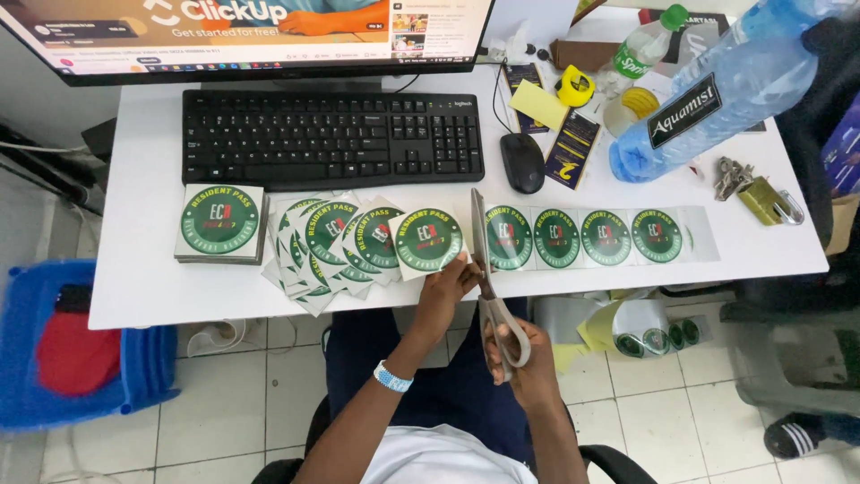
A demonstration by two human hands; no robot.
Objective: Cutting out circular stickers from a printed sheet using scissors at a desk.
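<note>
My right hand [530, 363] grips the handles of grey scissors [488, 282], blades pointing away across a strip of round green stickers [596, 237] on the white desk [143, 269]. My left hand [445, 287] pinches the lower edge of a cut square sticker [427, 240] just left of the blades. Several cut stickers [331, 244] lie fanned out to its left. A neat stack of them [220, 222] sits further left.
A black keyboard [331, 136], mouse [523, 162] and monitor [260, 36] are behind. A large water bottle [717, 94], small green-capped bottle [640, 49], yellow tape [575, 85], keys with padlock [761, 193] lie right. Sticker roll [645, 327] hangs below. Blue bin [63, 345] stands left.
</note>
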